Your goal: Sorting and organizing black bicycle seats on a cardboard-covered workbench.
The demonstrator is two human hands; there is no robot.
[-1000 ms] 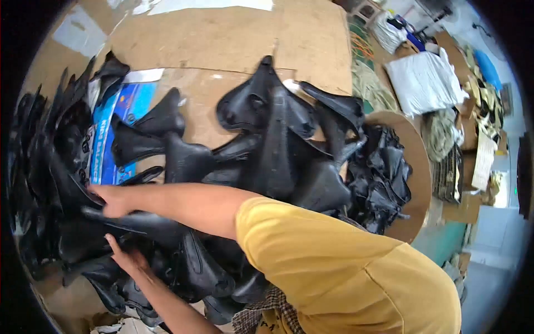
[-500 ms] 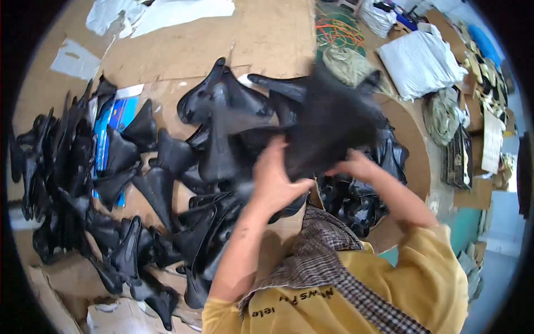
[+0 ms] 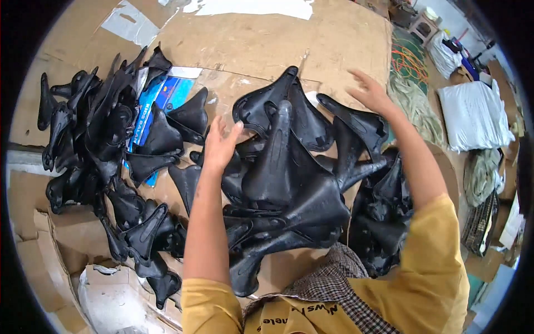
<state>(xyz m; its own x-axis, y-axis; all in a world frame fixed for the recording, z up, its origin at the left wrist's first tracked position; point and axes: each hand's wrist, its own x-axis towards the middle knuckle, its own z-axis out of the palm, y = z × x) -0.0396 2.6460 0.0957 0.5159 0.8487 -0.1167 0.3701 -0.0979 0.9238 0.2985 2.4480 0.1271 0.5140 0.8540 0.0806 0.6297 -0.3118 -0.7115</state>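
Observation:
A heap of black bicycle saddles (image 3: 289,178) lies on brown cardboard (image 3: 261,44) in front of me. My left hand (image 3: 221,146) hovers with fingers spread just left of the heap, over a saddle's edge, holding nothing. My right hand (image 3: 371,92) is raised with fingers apart above the heap's far right side, near a long narrow saddle (image 3: 356,119). Both arms wear yellow sleeves.
A second pile of black saddles (image 3: 94,128) stretches along the left, over a blue printed sheet (image 3: 161,103). More saddles (image 3: 384,217) lie by my right arm. White bags (image 3: 473,114), coiled cords (image 3: 409,61) and torn cardboard (image 3: 39,250) sit around.
Half a second ago both hands gripped a black saddle lifted over the heap. Now it lies in the heap, and both hands have let go and spread apart.

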